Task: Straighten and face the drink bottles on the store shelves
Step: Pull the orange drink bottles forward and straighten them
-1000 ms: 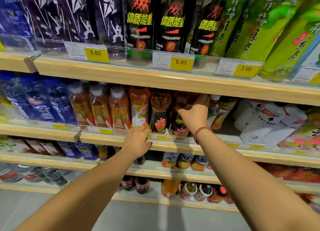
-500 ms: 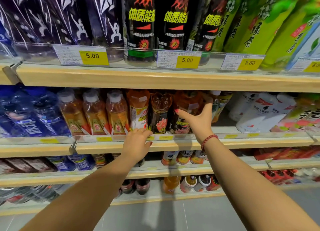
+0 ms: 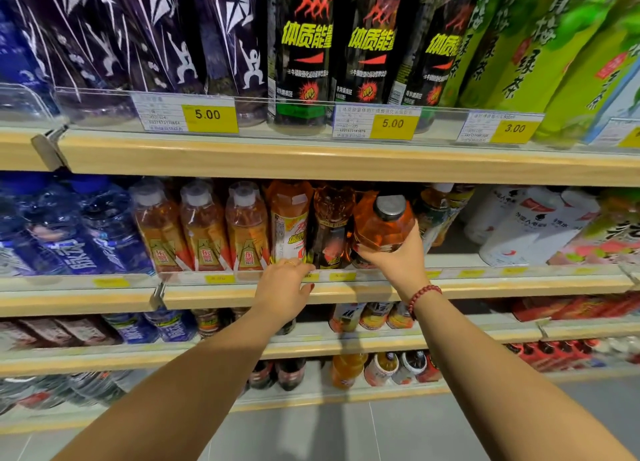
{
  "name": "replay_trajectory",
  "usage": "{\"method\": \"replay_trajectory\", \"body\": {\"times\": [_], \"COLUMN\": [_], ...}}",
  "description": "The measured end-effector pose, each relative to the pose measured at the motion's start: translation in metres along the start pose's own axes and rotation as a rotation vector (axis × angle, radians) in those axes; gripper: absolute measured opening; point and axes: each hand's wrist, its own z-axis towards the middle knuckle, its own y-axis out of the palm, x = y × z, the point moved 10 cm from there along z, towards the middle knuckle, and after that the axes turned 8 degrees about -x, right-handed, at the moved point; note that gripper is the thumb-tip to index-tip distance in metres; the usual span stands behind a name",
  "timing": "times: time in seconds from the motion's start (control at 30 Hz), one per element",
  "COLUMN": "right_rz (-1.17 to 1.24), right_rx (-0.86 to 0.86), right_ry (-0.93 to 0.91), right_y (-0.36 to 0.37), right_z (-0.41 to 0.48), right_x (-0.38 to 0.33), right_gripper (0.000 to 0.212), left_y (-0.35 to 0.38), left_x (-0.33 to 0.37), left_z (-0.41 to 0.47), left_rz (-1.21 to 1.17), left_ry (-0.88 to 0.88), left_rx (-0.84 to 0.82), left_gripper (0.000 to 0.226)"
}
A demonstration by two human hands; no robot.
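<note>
On the middle shelf point(image 3: 381, 289) my right hand point(image 3: 398, 258) grips an orange drink bottle point(image 3: 382, 223) with a grey cap, tipped forward so its cap faces me. To its left stand a dark amber bottle point(image 3: 330, 225) and an orange bottle with a white and yellow label point(image 3: 289, 221). My left hand point(image 3: 282, 289) rests on the shelf's front edge, its fingertips at the base of that white-labelled bottle. Three orange bottles with white caps point(image 3: 204, 225) stand in a row further left.
Blue water bottles point(image 3: 65, 228) fill the shelf's left end, white bottles point(image 3: 526, 225) lie at the right. The upper shelf point(image 3: 311, 159) carries tall purple, black and green bottles behind price tags. Lower shelves hold more drinks above a grey floor point(image 3: 346, 433).
My right hand has pulled the orange bottle out from the row and tipped it toward me. The left hand stays at the shelf edge. The view has moved closer.
</note>
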Motion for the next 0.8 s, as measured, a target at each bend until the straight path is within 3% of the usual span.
{"method": "replay_trajectory", "body": {"times": [0.13,0.27,0.43,0.6,0.73,0.8], "right_rz": [0.026,0.074,0.174,0.169,0.213,0.225], "right_rx": [0.025,0.063,0.088,0.032,-0.034,-0.081], "right_ry": [-0.02,-0.015,-0.059,-0.033,0.09,0.147], "right_y": [-0.004,-0.011,-0.022,-0.028,-0.026,-0.021], "right_z": [-0.005,-0.02,-0.04,-0.061,-0.081,-0.093], "right_x": [-0.002,-0.005,-0.027,-0.029,0.014,0.038], "right_gripper": [0.08,0.068,0.079,0.057,0.052,0.05], "left_y": [-0.001,0.0,0.005,0.007,-0.007,-0.01], "left_x": [-0.003,-0.008,-0.008,-0.001,-0.004,-0.01], "left_z": [0.001,0.0,-0.003,-0.01,-0.022,-0.033], "left_rz": [-0.033,-0.044,-0.044,0.046,0.04,0.031], "left_ry": [-0.017,-0.037,-0.039,-0.017,-0.043,-0.084], "left_rx": [-0.05,-0.107,-0.189,-0.255,-0.192,-0.137], "left_gripper": [0.04,0.043,0.055,0.067,0.029,0.03]}}
